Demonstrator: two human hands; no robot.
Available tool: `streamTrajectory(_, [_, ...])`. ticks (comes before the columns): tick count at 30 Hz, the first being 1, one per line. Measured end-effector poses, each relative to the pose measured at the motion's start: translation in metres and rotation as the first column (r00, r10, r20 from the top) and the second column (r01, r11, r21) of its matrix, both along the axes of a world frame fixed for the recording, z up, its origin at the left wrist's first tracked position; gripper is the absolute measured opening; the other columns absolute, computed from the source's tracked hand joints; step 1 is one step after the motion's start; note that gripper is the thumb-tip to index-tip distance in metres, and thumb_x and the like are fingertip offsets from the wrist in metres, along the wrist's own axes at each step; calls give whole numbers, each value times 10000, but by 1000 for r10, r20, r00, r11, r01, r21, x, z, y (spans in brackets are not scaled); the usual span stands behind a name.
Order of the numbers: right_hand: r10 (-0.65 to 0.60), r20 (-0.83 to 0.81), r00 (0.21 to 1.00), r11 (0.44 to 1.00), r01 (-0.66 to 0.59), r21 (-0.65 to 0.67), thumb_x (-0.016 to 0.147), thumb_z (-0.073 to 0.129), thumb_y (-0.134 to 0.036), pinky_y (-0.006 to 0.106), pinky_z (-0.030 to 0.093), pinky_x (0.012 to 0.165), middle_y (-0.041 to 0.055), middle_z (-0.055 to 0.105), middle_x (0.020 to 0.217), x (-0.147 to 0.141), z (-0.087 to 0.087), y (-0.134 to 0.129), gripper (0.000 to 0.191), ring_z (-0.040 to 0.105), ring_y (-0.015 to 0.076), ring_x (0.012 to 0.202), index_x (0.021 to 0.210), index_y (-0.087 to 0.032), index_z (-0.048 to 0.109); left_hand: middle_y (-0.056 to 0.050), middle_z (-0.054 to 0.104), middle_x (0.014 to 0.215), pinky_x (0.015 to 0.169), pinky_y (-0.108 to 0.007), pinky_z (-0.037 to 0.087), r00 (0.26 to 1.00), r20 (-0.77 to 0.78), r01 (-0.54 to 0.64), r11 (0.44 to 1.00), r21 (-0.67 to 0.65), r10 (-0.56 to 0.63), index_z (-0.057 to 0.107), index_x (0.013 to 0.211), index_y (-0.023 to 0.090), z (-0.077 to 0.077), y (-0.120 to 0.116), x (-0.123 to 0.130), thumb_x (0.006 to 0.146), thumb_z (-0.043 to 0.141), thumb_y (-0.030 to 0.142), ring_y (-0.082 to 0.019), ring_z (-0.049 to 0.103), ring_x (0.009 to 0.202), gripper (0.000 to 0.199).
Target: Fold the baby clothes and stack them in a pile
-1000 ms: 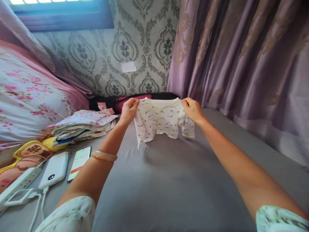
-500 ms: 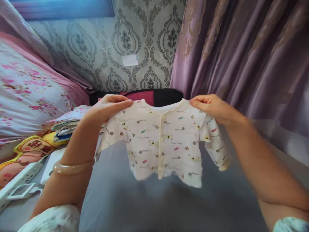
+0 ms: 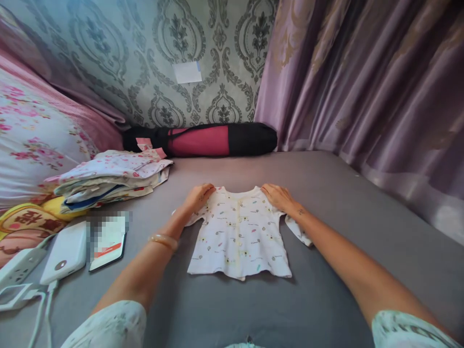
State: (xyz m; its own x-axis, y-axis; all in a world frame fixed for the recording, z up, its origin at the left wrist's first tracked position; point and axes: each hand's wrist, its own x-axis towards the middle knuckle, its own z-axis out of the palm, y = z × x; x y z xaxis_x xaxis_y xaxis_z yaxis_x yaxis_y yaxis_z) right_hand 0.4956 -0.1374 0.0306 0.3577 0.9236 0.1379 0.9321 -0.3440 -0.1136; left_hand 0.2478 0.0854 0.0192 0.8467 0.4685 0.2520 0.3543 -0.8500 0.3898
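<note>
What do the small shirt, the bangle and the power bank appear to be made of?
Shirt: thin, matte cotton-like knit, judging by its soft, wavy hem. Bangle: glossy, pale stone or plastic. Power bank: probably smooth white plastic, with soft sheen.

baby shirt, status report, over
Both hands, left hand and right hand, on shoulders of baby shirt; shirt spread on grey sheet; clothes pile and phone off to left, clear of shirt.

Grey damask-pattern wall [image 3: 221, 43], small white panel [image 3: 187, 72] on it. Purple curtain [image 3: 326, 87] right, grey sheet [image 3: 326, 193] below
</note>
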Motion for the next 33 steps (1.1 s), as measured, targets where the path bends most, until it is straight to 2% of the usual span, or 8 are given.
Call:
streamTrajectory(4, [0, 93, 996, 998, 6, -63, 1033, 261, -365, 288, 395, 714, 57, 681, 1116, 4, -5, 10, 346, 655, 220, 944, 1077, -238, 579, -88, 676, 1064, 782, -300, 452, 998, -53, -25, 994, 102, 31, 635, 1071, 211, -6, 7, 5, 981, 294, 430, -218, 633, 928, 415])
streamTrajectory(10, [-14, 119, 993, 987, 33, -160, 1037, 214, -383, 324, 418, 784, 88, 644, 1201, 15, -2, 33, 380, 648, 237, 990, 1151, -233, 544, -88, 656, 1115, 775, -303, 456, 991, -112, -62, 986, 152, 79, 621, 1117, 223, -6, 26, 19, 992, 275, 432, -229, 634, 957, 423])
streamTrajectory(21, [-2, 159, 987, 983, 31, -182, 1038, 226, -376, 352, 421, 813, 108, 649, 1187, 44, -3, 76, 367, 649, 252, 999, 1158, -210, 530, -95, 640, 1138, 765, -299, 446, 971, -186, -113, 973, 200, 151, 620, 1146, 231, 2, 62, 52, 992, 286, 432, -233, 632, 960, 419])
streamTrajectory(25, [-22, 126, 992, 983, 45, -177, 1035, 243, -361, 353, 420, 819, 120, 642, 1191, 49, -4, 84, 355, 647, 247, 1000, 1169, -204, 532, -105, 653, 1119, 768, -295, 448, 967, -193, -128, 973, 193, 166, 638, 1105, 219, 1, 66, 60, 987, 296, 409, -231, 632, 960, 409])
streamTrajectory(29, [-48, 50, 998, 988, 54, -144, 1024, 288, -346, 342, 420, 819, 124, 640, 1180, 50, -9, 86, 339, 627, 246, 1032, 1125, -191, 572, -109, 688, 1045, 765, -286, 453, 968, -204, -120, 985, 128, 144, 666, 1031, 202, -5, 67, 64, 962, 358, 377, -224, 639, 936, 361])
streamTrajectory(33, [-88, -55, 995, 993, 84, -78, 995, 381, -349, 307, 409, 830, 112, 636, 1194, 50, -8, 93, 291, 592, 235, 1079, 1062, -186, 612, -125, 718, 969, 714, -284, 461, 943, -211, -245, 966, 88, 258, 691, 940, 193, -5, 65, 72, 926, 403, 458, -240, 657, 888, 391])
